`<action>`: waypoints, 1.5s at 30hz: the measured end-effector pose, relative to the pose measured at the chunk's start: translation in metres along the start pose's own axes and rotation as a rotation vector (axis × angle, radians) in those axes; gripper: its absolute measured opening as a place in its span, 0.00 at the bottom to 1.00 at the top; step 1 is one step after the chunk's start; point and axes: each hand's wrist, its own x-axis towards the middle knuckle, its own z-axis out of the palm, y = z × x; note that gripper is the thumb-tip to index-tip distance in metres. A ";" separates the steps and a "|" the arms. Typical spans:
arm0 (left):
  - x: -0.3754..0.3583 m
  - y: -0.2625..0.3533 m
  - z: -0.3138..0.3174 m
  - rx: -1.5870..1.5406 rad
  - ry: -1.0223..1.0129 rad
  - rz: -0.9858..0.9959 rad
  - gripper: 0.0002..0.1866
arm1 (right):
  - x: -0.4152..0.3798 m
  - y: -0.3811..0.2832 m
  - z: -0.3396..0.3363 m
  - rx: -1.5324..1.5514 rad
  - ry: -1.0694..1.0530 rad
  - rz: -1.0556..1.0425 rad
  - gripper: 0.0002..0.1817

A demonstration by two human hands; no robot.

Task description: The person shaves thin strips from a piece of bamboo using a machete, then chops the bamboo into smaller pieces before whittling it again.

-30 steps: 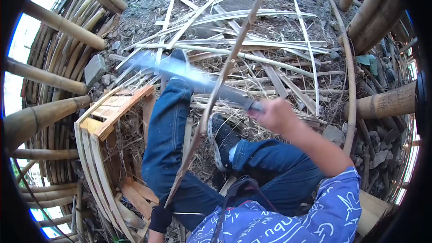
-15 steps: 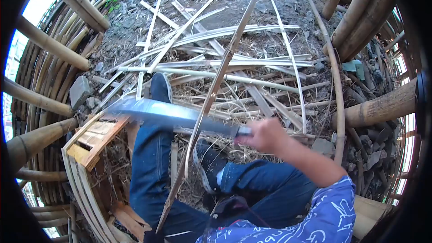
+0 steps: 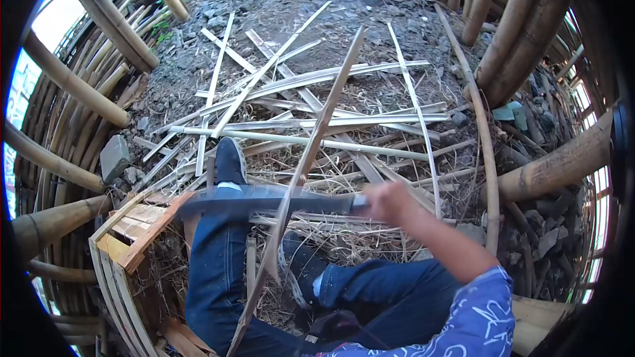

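Note:
My right hand (image 3: 388,203) is closed round the handle of a long machete (image 3: 321,204). The blade points left, almost level, and spans my raised knee. A long split bamboo strip (image 3: 332,100) stands slanted between my legs, its upper end leaning right. The blade crosses it near mid-length, apparently at its edge; exact contact cannot be made out. Just below that crossing, a thin sliver (image 3: 272,259) peels away from the strip. My left hand is out of sight, and the strip's lower end runs to the bottom edge of the view.
Several split bamboo strips (image 3: 370,121) lie crisscrossed on the ground ahead, over shavings. A wooden crate-like frame (image 3: 149,225) stands at left by my leg, near a grey block (image 3: 115,158). Bamboo poles (image 3: 559,164) flank both sides. My shoe (image 3: 230,160) rests before the strips.
The machete has dropped lower and turned more level, with less blur. The slanted strip's top sits lower and further left. The whole view has tilted slightly upward.

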 end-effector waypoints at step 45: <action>-0.079 -0.007 -0.009 0.189 0.034 0.639 0.09 | -0.067 -0.188 0.069 1.347 0.327 0.659 0.11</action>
